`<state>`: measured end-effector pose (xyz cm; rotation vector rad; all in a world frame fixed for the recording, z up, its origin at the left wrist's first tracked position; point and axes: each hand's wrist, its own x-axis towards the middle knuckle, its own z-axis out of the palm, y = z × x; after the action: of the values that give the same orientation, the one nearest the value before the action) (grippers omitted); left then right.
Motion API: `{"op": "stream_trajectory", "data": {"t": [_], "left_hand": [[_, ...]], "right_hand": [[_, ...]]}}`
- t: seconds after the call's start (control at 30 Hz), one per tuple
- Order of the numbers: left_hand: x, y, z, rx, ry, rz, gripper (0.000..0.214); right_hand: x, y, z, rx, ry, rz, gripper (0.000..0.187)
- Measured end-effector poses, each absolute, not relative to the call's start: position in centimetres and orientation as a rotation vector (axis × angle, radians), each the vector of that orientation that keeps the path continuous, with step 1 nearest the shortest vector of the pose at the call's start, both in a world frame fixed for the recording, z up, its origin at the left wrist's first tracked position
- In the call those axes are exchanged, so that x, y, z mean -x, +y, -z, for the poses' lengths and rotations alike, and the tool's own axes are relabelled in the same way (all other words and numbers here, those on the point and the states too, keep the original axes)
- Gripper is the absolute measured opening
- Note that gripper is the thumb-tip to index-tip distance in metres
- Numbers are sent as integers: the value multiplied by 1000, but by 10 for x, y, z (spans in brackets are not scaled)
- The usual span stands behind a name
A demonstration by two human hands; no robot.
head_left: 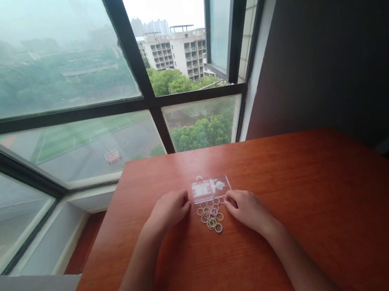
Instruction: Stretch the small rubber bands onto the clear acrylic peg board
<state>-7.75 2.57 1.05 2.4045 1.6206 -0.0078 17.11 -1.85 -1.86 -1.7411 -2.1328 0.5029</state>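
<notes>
1. Clear plastic makes the small box point(201, 192), lying on the tabletop point(299, 227) at twelve o'clock of the rings point(218, 228); a flat panel point(220, 185) with a white figure sits at its three o'clock.
2. So far, a few rings form a short row along the box's near edge.
3. Left unsorted, by the look of it: the larger share, overlapping in a loose heap toward six o'clock.
4. The left hand point(170, 207), at nine o'clock of the box, has its fingers folded in.
5. The right hand point(245, 207) curls at the row's three-o'clock end; whether it pinches a ring is too small to tell.
</notes>
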Motion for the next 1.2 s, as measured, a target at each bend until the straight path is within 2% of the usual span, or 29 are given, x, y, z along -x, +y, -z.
{"op": "stream_trajectory", "data": {"t": [1.2], "left_hand": [[74, 23, -13, -2415, 1666, 48, 21]], "right_hand": [[-170, -20, 15, 1767, -2134, -498, 13]]}}
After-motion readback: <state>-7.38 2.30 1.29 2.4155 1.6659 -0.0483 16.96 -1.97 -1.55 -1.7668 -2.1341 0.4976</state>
